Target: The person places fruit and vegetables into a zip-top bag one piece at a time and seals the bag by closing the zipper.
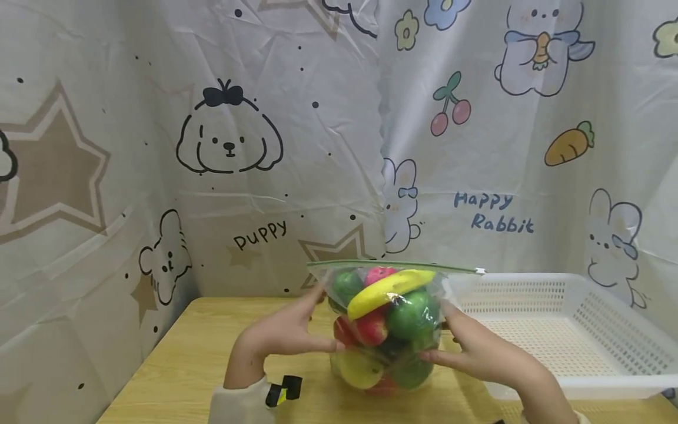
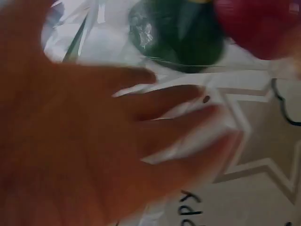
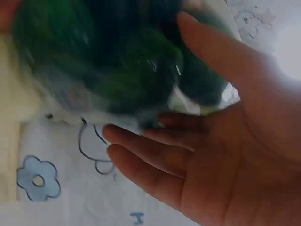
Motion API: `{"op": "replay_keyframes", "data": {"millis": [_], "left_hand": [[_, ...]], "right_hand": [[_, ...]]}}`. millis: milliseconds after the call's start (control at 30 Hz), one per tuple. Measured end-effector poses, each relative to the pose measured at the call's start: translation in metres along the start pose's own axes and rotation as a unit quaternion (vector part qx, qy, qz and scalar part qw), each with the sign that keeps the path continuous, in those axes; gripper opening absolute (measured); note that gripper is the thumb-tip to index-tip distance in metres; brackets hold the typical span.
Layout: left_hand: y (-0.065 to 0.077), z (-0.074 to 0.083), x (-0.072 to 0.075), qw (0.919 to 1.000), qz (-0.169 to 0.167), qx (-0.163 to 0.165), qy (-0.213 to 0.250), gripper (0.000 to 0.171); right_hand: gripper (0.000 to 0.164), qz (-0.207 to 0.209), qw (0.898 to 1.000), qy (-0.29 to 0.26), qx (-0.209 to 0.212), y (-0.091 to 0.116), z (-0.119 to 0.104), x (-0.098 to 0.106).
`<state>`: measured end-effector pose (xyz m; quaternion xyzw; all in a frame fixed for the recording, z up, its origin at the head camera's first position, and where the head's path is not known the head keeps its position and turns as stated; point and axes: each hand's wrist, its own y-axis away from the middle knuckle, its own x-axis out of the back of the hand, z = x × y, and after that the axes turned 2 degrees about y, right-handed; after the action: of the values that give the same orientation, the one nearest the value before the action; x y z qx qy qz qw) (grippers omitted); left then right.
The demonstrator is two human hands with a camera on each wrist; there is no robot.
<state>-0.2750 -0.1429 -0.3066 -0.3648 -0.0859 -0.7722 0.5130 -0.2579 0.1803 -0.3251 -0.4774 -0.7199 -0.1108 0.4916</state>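
A clear zip bag (image 1: pixel 389 350) of toy fruit stands upright over the table, its green zip strip (image 1: pixel 392 263) along the top and a white slider (image 1: pixel 479 271) at the right end. Through the plastic show a yellow banana (image 1: pixel 389 291), a green round fruit (image 1: pixel 410 315), red pieces and a yellow-green one (image 1: pixel 361 368). My left hand (image 1: pixel 288 327) is against the bag's left side, thumb at the front; its fingers look straight and spread in the left wrist view. On the opposite side, my right hand (image 1: pixel 477 347) has its thumb at the front and fingers extended alongside.
To the right sits a white perforated plastic basket (image 1: pixel 577 386), partly behind my right hand and the bag. The wooden table (image 1: pixel 212 330) ends at a printed curtain (image 1: pixel 291 206) behind and to the sides.
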Motion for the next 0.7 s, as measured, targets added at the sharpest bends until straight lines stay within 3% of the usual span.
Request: {"op": "replay_keyframes", "data": {"millis": [33,100,233,333,400,467,567,633,700], "left_hand": [[-0.001,-0.003,-0.004,0.9993,-0.038,0.006,-0.004,0.118],[-0.006,-0.009,-0.014,0.9970,-0.077,0.013,-0.005,0.137],[-0.015,-0.028,-0.029,0.9974,-0.066,0.028,0.015,0.147],[-0.020,-0.046,-0.040,0.9975,-0.060,0.013,0.035,0.146],[-0.026,-0.057,-0.047,0.9977,-0.045,-0.015,0.049,0.139],[-0.031,-0.062,-0.053,0.9967,-0.018,-0.051,0.061,0.130],[-0.035,-0.063,-0.056,0.9944,0.016,-0.069,0.079,0.115],[-0.036,-0.059,-0.056,0.9933,0.020,-0.062,0.096,0.107],[-0.034,-0.053,-0.054,0.9919,0.021,-0.026,0.122,0.101]], "right_hand": [[0.095,0.011,1.000,-0.011,0.007,-0.005,0.002,-0.005],[0.097,0.022,0.999,-0.037,0.015,-0.012,0.007,-0.014],[0.097,0.020,0.992,-0.123,-0.006,-0.027,0.019,-0.034],[0.100,0.018,0.977,-0.205,-0.053,-0.036,0.027,-0.048],[0.102,0.036,0.967,-0.237,-0.081,-0.039,0.029,-0.055],[0.101,0.061,0.965,-0.240,-0.088,-0.040,0.031,-0.059],[0.100,0.090,0.969,-0.214,-0.085,-0.040,0.028,-0.058],[0.100,0.104,0.973,-0.184,-0.091,-0.039,0.024,-0.055],[0.096,0.122,0.975,-0.153,-0.106,-0.038,0.018,-0.049]]}}
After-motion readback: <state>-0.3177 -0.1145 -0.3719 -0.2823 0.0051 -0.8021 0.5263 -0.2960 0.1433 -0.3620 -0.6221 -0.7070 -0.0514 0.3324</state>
